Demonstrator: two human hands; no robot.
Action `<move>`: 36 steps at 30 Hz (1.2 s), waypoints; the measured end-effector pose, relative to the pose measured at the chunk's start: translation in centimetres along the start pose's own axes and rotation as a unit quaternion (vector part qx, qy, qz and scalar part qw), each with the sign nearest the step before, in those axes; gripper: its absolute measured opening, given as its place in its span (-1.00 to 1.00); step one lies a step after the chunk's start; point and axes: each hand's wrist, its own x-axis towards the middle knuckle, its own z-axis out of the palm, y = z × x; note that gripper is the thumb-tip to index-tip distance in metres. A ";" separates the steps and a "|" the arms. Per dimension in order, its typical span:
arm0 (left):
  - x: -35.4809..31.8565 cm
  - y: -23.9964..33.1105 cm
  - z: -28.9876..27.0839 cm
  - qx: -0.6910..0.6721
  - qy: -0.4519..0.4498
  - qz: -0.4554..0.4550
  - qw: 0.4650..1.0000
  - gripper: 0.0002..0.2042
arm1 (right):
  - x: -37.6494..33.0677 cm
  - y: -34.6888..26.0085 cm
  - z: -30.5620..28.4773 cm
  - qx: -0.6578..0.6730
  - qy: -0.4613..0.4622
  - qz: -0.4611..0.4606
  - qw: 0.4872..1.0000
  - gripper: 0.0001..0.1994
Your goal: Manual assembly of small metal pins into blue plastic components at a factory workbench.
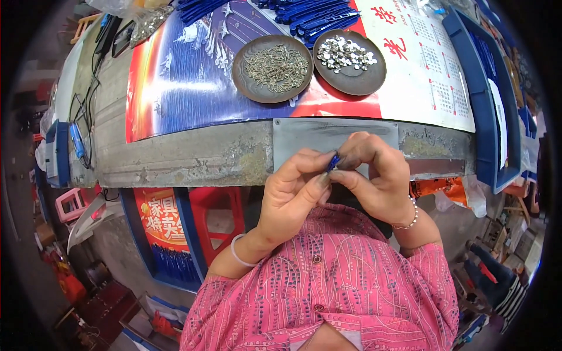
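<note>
Before my chest, at the table's near edge, my left hand (297,193) and my right hand (377,178) meet fingertip to fingertip. Both are pinched on a small dark-blue part (333,163), which is mostly covered by the thumbs and fingers. Beyond them a round brown dish (237,73) holds a heap of thin brass-coloured metal pins (275,67). Touching it on the right, a second brown dish (351,85) contains small shiny silver discs (342,54). Farther back lie piles of long blue plastic pieces (319,17).
A calendar poster (433,76) covers the worktop, with a grey metal plate (298,137) at the front edge. Blue crates stand at the right (486,128) and below the left side (140,251). Beside the lower crate is a red stool (213,202). Cables (91,88) lie at left.
</note>
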 end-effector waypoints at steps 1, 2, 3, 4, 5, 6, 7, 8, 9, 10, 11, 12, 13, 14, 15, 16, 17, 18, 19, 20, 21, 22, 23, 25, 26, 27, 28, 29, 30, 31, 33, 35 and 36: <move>0.0 -0.1 0.0 -0.007 -0.016 0.008 1.000 -0.74 | -0.1 0.2 0.1 0.126 0.009 0.080 0.989 -0.79; 0.0 -0.1 0.0 -0.006 -0.019 0.013 1.000 -0.74 | -0.2 0.3 0.2 0.256 0.013 0.137 0.957 -0.78; -0.1 -0.2 0.0 0.002 -0.028 0.017 0.999 -0.73 | -0.1 0.7 0.3 0.352 0.007 0.165 0.921 -0.79; -0.1 -0.2 0.0 0.009 -0.035 0.020 0.999 -0.72 | -0.3 0.7 0.5 0.347 0.001 0.165 0.923 -0.79; -0.2 -0.3 0.2 0.011 -0.039 0.020 0.999 -0.72 | -0.3 0.8 0.7 0.418 0.013 0.190 0.888 -0.80; -0.3 -0.5 0.4 0.020 -0.022 0.036 0.999 -0.74 | -0.4 0.7 1.0 0.482 0.034 0.224 0.846 -0.81; -0.4 -0.6 0.7 0.023 -0.006 0.054 0.998 -0.76 | -0.6 0.5 1.3 0.485 0.026 0.213 0.848 -0.81; -0.5 -0.8 0.9 0.028 -0.005 0.050 0.998 -0.76 | -0.9 0.1 1.7 0.421 0.070 0.201 0.882 -0.82; -0.5 -1.0 1.2 0.059 0.019 0.089 0.994 -0.75 | -1.0 -0.3 2.1 0.350 0.105 0.172 0.915 -0.83; -0.6 -1.1 1.5 0.089 0.040 0.125 0.987 -0.73 | -1.0 -0.5 2.4 0.354 0.113 0.188 0.909 -0.83; -0.7 -1.1 1.6 0.089 0.043 0.128 0.987 -0.73 | -1.0 -0.8 2.7 0.209 0.142 0.098 0.963 -0.84; -0.7 -1.1 1.7 0.152 0.045 0.158 0.975 -0.71 | -0.9 -1.0 2.9 0.056 0.166 0.020 0.984 -0.85; -0.7 -1.0 1.8 0.208 0.055 0.182 0.959 -0.70 | -1.0 -1.4 3.0 0.047 0.174 0.029 0.983 -0.85; -0.7 -1.0 1.8 0.215 0.050 0.186 0.957 -0.70 | -0.9 -1.5 3.0 0.056 0.183 0.011 0.981 -0.85; -0.7 -1.0 1.9 0.212 0.058 0.200 0.955 -0.70 | -0.9 -1.6 2.9 0.012 0.175 -0.003 0.985 -0.85; -0.7 -1.0 2.0 0.206 0.061 0.214 0.953 -0.71 | -0.9 -1.5 2.8 -0.030 0.161 -0.012 0.986 -0.85; -0.7 -1.0 2.0 0.208 0.066 0.215 0.952 -0.71 | -1.0 -1.4 2.7 -0.033 0.165 -0.018 0.986 -0.85; -0.7 -1.0 2.0 0.247 0.061 0.218 0.942 -0.72 | -1.1 -1.2 2.8 -0.056 0.161 -0.023 0.985 -0.86; -0.8 -1.0 2.0 0.284 0.062 0.214 0.933 -0.73 | -1.3 -0.9 2.8 -0.088 0.141 -0.015 0.986 -0.84; -0.8 -1.0 2.0 0.283 0.059 0.220 0.932 -0.73 | -1.5 -0.7 2.9 -0.081 0.154 -0.027 0.984 -0.84; -0.9 -1.0 2.0 0.267 0.056 0.201 0.941 -0.74 | -1.8 -0.4 3.2 -0.108 0.139 -0.035 0.984 -0.79; -1.0 -1.0 2.0 0.255 0.045 0.182 0.949 -0.74 | -1.9 -0.2 3.3 -0.135 0.129 -0.027 0.982 -0.74; -1.1 -1.0 1.9 0.269 0.048 0.181 0.945 -0.73 | -2.1 -0.1 3.6 -0.133 0.122 -0.043 0.983 -0.74; -1.2 -0.9 1.7 0.247 0.051 0.168 0.953 -0.73 | -1.9 0.1 3.5 -0.124 0.067 -0.061 0.988 -0.69; -1.3 -0.9 1.7 0.222 0.053 0.153 0.961 -0.73 | -1.7 0.0 3.4 -0.120 0.086 -0.045 0.988 -0.69; -1.3 -0.9 1.7 0.225 0.047 0.152 0.961 -0.73 | -1.2 0.0 2.7 -0.084 0.052 -0.002 0.995 -0.71; -1.3 -1.0 1.7 0.135 0.055 0.105 0.984 -0.73 | -0.9 -0.2 2.2 -0.045 0.020 0.027 0.998 -0.74; -1.4 -1.0 1.8 0.043 0.061 0.058 0.996 -0.72 | -0.3 -0.4 1.0 -0.035 0.054 0.083 0.995 -0.87; -1.5 -1.1 1.8 0.042 0.059 0.057 0.996 -0.72 | 0.1 -0.6 0.3 0.053 0.208 0.291 0.932 -0.82; -1.6 -1.1 1.8 0.013 0.047 0.039 0.998 -0.73 | 0.7 -0.9 0.3 0.046 0.310 0.233 0.921 -0.73; -1.8 -1.3 1.8 -0.039 0.043 0.013 0.998 -0.74 | 1.2 -1.5 0.4 0.026 0.285 0.058 0.956 -0.55; -1.8 -1.4 1.7 -0.051 0.046 0.020 0.997 -0.75 | 1.3 -2.1 1.1 0.036 0.131 -0.099 0.986 -0.37; -1.8 -1.5 1.7 -0.063 0.059 0.019 0.996 -0.77 | 1.3 -2.1 1.3 0.029 0.159 -0.058 0.985 -0.37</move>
